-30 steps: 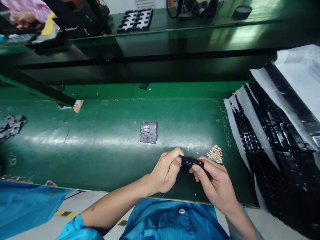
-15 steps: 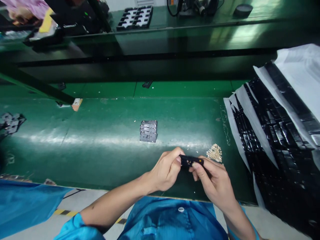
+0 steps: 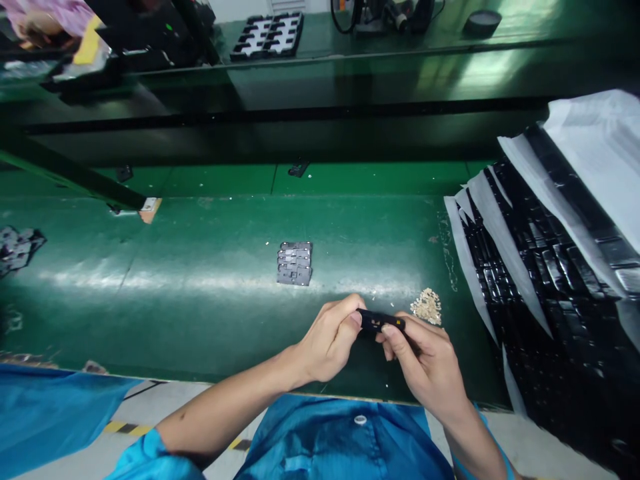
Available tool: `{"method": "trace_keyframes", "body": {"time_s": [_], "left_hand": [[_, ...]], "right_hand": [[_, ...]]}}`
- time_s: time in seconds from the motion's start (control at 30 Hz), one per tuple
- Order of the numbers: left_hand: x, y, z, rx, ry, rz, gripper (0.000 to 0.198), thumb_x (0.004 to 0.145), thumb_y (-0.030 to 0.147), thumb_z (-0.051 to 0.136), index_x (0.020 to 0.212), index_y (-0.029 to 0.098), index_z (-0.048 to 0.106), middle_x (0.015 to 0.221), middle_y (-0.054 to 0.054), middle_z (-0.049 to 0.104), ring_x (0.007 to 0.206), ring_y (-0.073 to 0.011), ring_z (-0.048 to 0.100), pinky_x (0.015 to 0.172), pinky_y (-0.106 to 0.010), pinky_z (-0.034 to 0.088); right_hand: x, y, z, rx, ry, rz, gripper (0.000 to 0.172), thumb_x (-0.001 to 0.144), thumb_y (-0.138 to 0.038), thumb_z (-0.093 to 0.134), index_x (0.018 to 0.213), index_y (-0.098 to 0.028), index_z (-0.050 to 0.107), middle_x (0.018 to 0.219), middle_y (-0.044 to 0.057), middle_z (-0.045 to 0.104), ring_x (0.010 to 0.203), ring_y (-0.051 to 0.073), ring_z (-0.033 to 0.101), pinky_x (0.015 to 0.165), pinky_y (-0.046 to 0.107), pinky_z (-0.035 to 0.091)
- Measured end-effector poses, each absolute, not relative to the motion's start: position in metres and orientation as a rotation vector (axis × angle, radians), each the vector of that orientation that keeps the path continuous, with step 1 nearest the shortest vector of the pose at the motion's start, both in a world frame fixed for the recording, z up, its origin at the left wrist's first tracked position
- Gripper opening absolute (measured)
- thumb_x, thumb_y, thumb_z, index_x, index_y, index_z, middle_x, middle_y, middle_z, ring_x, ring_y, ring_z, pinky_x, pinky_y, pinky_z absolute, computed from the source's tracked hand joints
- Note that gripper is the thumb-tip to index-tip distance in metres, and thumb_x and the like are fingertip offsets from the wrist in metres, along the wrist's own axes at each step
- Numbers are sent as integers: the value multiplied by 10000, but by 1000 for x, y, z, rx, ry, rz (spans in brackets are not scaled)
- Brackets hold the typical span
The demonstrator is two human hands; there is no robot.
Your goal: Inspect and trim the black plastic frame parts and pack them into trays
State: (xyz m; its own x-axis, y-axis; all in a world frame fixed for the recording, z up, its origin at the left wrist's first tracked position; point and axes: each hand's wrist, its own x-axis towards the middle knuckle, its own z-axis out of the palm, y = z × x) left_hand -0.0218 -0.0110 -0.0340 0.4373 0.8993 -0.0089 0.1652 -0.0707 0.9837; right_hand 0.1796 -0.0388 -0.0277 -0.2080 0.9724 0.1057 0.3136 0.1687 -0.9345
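Note:
Between my two hands is a small black plastic part [image 3: 375, 322], long and narrow, with cut-outs and a yellow spot near its right end. My left hand [image 3: 333, 339] is closed on the left end of it. The thumb and fingers of my right hand [image 3: 425, 353] pinch the right end, thumb on the near face. Just beyond my right hand lies a heap of tiny tan pieces [image 3: 427, 307] on the green bench [image 3: 210, 327]. A small group of dark grey plastic parts [image 3: 295, 265] lies in overlapping rows ahead of my left hand.
Black trays with white sheets [image 3: 535, 247] are piled on the right. More dark parts [image 3: 20, 248] lie at the far left. A green post [image 3: 75, 173] slants down to the bench. On the raised shelf stand a slotted tray [image 3: 267, 35] and a round black object [image 3: 482, 23].
The view has shifted slightly. Both hands keep the same grip on the black plastic part, and nothing else has visibly moved.

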Motion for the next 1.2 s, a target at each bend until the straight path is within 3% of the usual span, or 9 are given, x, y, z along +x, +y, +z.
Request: {"method": "trace_keyframes", "body": {"time_s": [0.57,0.77,0.9,1.03,1.2], "left_hand": [[-19,-12,-39,1531,997,796,239,1018,167,342,836,210,492,710,18,495,628,-149,463,635,-296,353],[-16,-11,-36,1528,1010,626,69,963,140,507,980,202,532,761,34,551,652,-133,507,643,-261,407],[-15,-6,-36,1628,1089,579,97,1015,198,523,1036,185,616,811,8,599,670,-136,536,643,-263,417],[-13,3,-30,1551,1084,671,207,1065,370,561,1098,177,628,897,-19,644,755,-153,585,705,-280,459],[-7,10,-28,1549,1093,743,330,1081,428,549,883,174,623,835,-16,609,748,-156,571,709,-288,432]], "right_hand": [[179,-43,-32,-1252,-1659,1029,299,1080,-198,580,794,-201,666,684,-21,615,596,118,618,608,241,461],[188,-38,-33,-1414,-1496,966,343,1092,-276,579,769,-209,671,649,-27,667,580,119,642,608,226,479],[193,-36,-30,-1437,-1448,960,363,1101,-300,560,766,-208,662,683,-13,683,637,135,663,639,234,492],[191,-34,-30,-1417,-1503,932,354,1105,-275,552,770,-207,645,714,-8,657,676,141,656,676,254,485],[188,-36,-34,-1341,-1595,873,330,1102,-226,541,782,-210,621,749,1,629,725,155,659,706,274,489]]}}
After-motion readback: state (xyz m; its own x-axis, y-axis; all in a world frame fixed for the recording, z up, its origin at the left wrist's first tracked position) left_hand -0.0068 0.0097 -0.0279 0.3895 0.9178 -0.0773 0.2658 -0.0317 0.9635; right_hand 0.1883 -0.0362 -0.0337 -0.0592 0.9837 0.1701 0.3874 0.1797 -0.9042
